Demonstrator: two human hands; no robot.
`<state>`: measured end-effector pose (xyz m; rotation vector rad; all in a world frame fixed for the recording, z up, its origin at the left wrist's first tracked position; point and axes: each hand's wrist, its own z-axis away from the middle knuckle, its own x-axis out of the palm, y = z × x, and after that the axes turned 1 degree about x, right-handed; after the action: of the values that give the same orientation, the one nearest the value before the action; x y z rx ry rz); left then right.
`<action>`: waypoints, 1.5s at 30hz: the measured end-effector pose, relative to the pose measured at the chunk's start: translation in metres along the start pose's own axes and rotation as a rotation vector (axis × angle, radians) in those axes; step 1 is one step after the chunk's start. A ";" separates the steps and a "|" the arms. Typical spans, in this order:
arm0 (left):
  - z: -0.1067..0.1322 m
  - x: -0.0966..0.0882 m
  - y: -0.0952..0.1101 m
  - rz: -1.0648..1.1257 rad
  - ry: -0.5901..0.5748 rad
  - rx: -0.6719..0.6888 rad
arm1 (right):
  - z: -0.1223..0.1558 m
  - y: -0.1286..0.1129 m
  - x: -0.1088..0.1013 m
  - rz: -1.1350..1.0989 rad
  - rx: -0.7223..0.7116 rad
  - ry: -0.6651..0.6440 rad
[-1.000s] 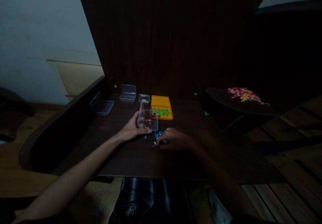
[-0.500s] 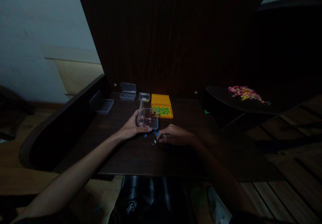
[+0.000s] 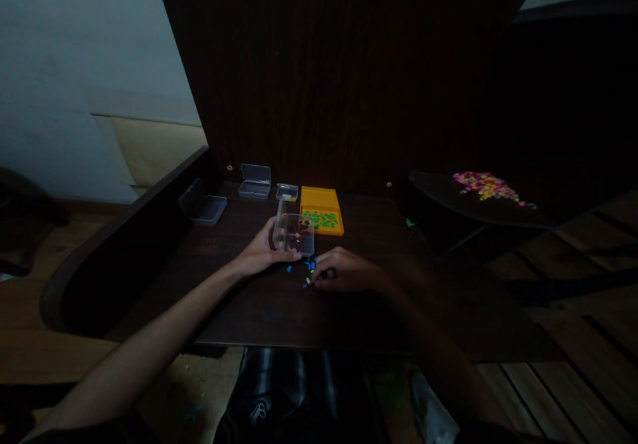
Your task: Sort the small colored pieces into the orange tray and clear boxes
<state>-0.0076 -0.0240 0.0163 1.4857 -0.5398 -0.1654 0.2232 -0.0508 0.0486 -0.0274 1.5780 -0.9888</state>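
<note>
My left hand [image 3: 268, 250] is closed round a clear plastic box [image 3: 306, 248] with its lid up, tilted above the dark table. Several small brown pieces [image 3: 298, 236] lie inside the box. My right hand [image 3: 339, 270] is just to the right and nearer to me, fingers bent down together at the tabletop. Beside its fingertips are several small blue pieces [image 3: 290, 268] and a pale piece [image 3: 308, 280]. Whatever those fingertips pinch, if anything, is too small and dark to make out.
Behind the held box is an open yellow box [image 3: 319, 196] with several green pieces [image 3: 326, 219]. Clear boxes stand at the back [image 3: 255, 190] and left [image 3: 212, 210]. A heap of pink and yellow bits [image 3: 486, 186] lies on the right ledge. A raised board [image 3: 119, 228] edges the left.
My right hand's fingers have shifted slightly at the small pieces, and more blue pieces show beside them. My left hand keeps the box in about the same place.
</note>
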 end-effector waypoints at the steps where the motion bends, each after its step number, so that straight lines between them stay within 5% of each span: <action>1: 0.000 0.000 0.000 0.000 0.000 -0.001 | -0.001 0.000 0.001 0.014 0.016 0.005; 13: -0.002 -0.003 -0.005 -0.020 -0.015 0.018 | -0.002 -0.003 0.002 0.082 0.021 -0.003; 18: -0.002 -0.003 -0.004 -0.031 -0.002 0.011 | 0.002 -0.007 -0.016 0.006 -0.030 0.186; 24: -0.003 -0.002 -0.005 -0.024 -0.017 0.003 | -0.009 -0.010 -0.037 0.167 0.029 0.349; 34: -0.006 -0.004 -0.013 -0.002 -0.026 0.038 | -0.033 -0.031 -0.044 0.584 0.245 0.149; 45: -0.005 -0.002 -0.010 -0.052 -0.037 0.039 | -0.039 -0.046 -0.037 0.698 0.256 0.045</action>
<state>-0.0053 -0.0198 0.0056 1.5376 -0.5370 -0.2240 0.1794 -0.0383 0.1027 0.6821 1.3362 -0.6237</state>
